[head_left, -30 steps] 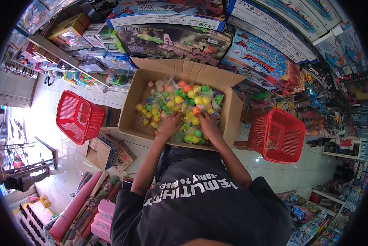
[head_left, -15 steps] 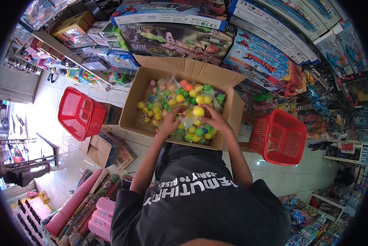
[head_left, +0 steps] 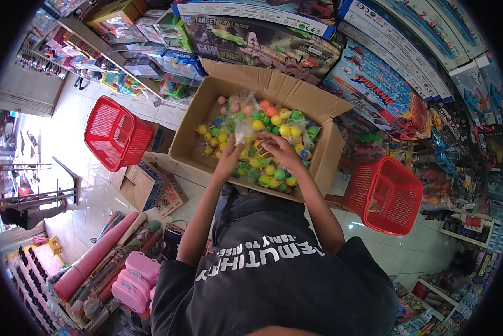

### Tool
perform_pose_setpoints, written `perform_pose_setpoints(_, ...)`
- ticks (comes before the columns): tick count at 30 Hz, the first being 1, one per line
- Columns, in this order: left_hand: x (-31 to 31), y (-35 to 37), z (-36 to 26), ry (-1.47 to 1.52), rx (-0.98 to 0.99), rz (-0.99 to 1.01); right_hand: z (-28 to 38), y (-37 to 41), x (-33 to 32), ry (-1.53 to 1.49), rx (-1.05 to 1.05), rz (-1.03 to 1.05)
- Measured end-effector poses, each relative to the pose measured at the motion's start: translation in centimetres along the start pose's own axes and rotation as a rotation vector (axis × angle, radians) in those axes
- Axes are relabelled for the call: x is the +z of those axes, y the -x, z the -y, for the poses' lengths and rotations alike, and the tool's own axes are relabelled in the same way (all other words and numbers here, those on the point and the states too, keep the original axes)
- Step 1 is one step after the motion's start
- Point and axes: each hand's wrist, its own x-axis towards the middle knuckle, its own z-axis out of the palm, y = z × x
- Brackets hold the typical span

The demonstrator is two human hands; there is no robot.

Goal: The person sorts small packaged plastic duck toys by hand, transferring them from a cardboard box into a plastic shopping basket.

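A large open cardboard box [head_left: 187, 131] stands before me, holding many small balls in yellow, green, orange and pink, a lot of them in clear plastic bags. Above the balls, my left hand [head_left: 229, 159] is closed on a clear plastic bag [head_left: 243, 131], which sticks up past the fingertips. My right hand [head_left: 280, 152] is just beside it, fingers curled inward over the yellow balls [head_left: 269, 169]. What its fingertips grip is hidden.
Red plastic baskets flank the box: one basket [head_left: 117, 134] at left, another basket [head_left: 383, 196] at right. Boxed toys [head_left: 262, 47] are stacked behind. Flattened cardboard [head_left: 142, 187], rolled sheets [head_left: 97, 252] and pink cases [head_left: 134, 280] are at the lower left.
My left hand now holds the clear bag upright, higher than before. The yellow ball between my hands no longer shows there, and my right fingers have curled in. The view has shifted slightly.
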Motion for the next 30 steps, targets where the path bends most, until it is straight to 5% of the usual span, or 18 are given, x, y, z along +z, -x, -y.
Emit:
perform_pose_setpoints(1, -0.4, -0.7, 1.5, 0.053, 0.021, -0.119, -0.2, -0.2, -0.2, 0.002, 0.001, 0.007)
perform_pose_setpoints(3, -1.9, -0.7, 2.8, 0.151, -0.02, -0.112, -1.3, -0.6, -0.8, 0.621, -0.026, -0.005)
perform_pose_setpoints(6, -2.1, 0.2, 1.0, 0.236, -0.085, -0.146, -3.9, -0.1, -1.2, 1.037, -0.174, 0.055)
perform_pose_setpoints(9, -1.9, 1.0, -0.4, 0.239, -0.067, -0.119, -5.2, 1.3, -0.2, 1.203, -0.181, 0.01)
perform_pose_setpoints(18, -2.2, 0.5, 1.9, 0.171, -0.127, -0.138, -6.3, 1.6, 2.3, 1.389, -0.296, -0.282)
perform_pose_setpoints(30, -1.6, 0.8, 1.4, 0.045, -0.028, -0.167, -6.0, 1.5, 1.6, 1.288, -0.239, -0.279)
